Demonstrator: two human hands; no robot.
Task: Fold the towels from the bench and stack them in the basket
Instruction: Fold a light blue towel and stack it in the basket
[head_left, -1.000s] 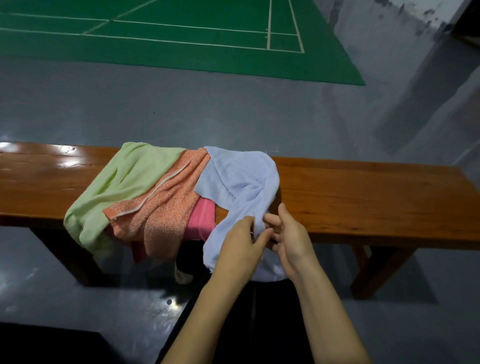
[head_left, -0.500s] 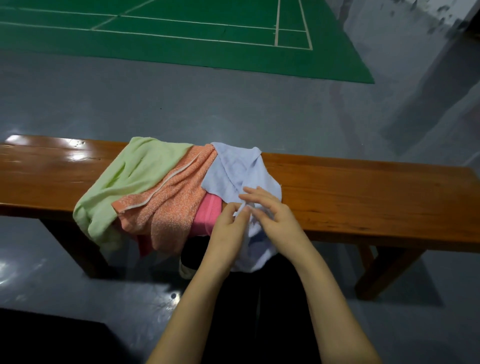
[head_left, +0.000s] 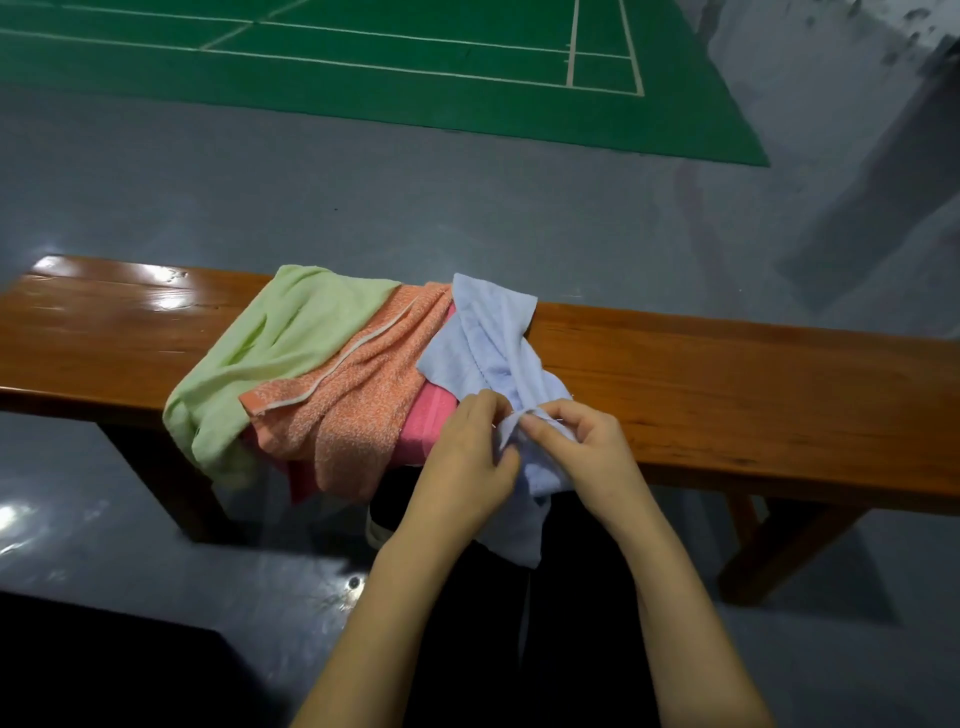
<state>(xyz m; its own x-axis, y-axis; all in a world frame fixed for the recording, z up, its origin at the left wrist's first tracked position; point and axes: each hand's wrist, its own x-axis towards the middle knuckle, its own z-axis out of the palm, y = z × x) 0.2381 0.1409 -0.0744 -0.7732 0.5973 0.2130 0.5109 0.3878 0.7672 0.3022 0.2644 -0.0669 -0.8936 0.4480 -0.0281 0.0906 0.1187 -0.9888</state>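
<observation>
Head view: left hand (head_left: 467, 457) and right hand (head_left: 587, 447) pinch one edge of the blue towel (head_left: 488, 353); its bulk trails up and away from both grips.

Grey floor (head_left: 363, 197), green court (head_left: 415, 78)

towels — green (head_left: 291, 332) | speckled orange (head_left: 363, 395) | pink (head_left: 423, 426) | pale blue (head_left: 488, 343)
</observation>
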